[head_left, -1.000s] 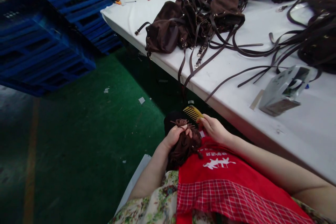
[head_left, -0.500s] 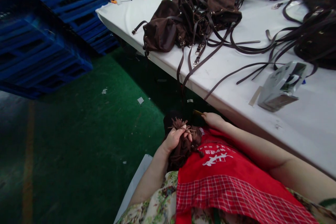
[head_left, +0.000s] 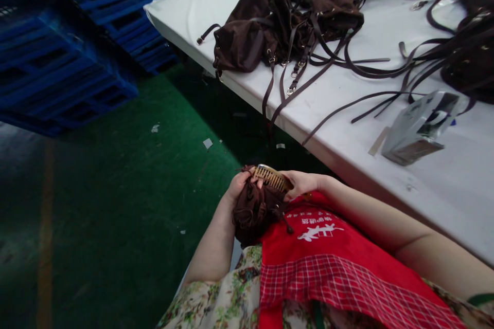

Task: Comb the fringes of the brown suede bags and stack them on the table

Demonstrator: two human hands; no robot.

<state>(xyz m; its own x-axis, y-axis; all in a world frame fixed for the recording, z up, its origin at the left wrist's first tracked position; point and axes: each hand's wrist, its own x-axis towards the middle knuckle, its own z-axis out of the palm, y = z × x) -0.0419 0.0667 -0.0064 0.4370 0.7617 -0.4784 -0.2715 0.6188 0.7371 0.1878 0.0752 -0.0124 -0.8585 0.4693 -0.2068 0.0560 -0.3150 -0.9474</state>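
Bag (head_left: 251, 212) by your red apron (head_left: 295, 241) looks soft and light. Your left hand (head_left: 238, 185) has its fingers pinched on the far end, a good spot; your right hand (head_left: 303, 183) clamps its fingers on the stiff-looking comb (head_left: 271, 178).

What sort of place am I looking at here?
Probably a bag workshop or a factory floor: soft, dark brown strapped bags lie heaped on a long white table, and stacks of blue slatted pallets stand on a green floor.
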